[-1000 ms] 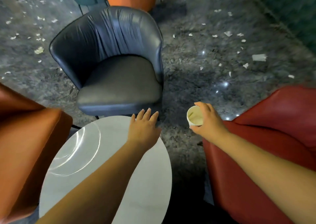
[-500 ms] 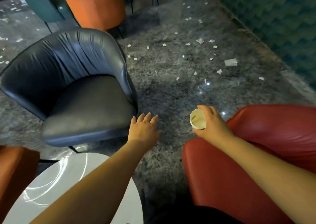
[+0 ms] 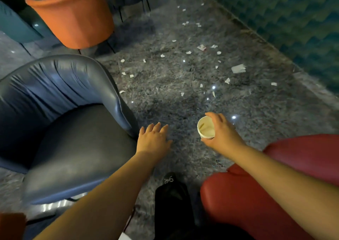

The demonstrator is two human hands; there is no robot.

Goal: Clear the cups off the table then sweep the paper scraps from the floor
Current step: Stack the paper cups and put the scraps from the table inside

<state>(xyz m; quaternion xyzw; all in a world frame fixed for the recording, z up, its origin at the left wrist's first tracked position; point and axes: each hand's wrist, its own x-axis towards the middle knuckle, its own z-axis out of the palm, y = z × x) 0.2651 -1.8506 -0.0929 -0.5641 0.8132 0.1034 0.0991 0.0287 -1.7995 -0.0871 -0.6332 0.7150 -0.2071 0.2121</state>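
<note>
Well, my right hand (image 3: 222, 133) grips the paper cup (image 3: 206, 128) over the floor (image 3: 183, 102) between the chairs; my left hand's (image 3: 153, 140) fingers are spread, empty — a tilt could spill dregs onto the paper scraps (image 3: 238, 68).

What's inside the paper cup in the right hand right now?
The paper cup, gripped by the right hand, shows a pale inner wall with a faint brownish streak; no liquid is plainly visible. The very bottom is hard to make out, and the fingers cover its outer side.
</note>
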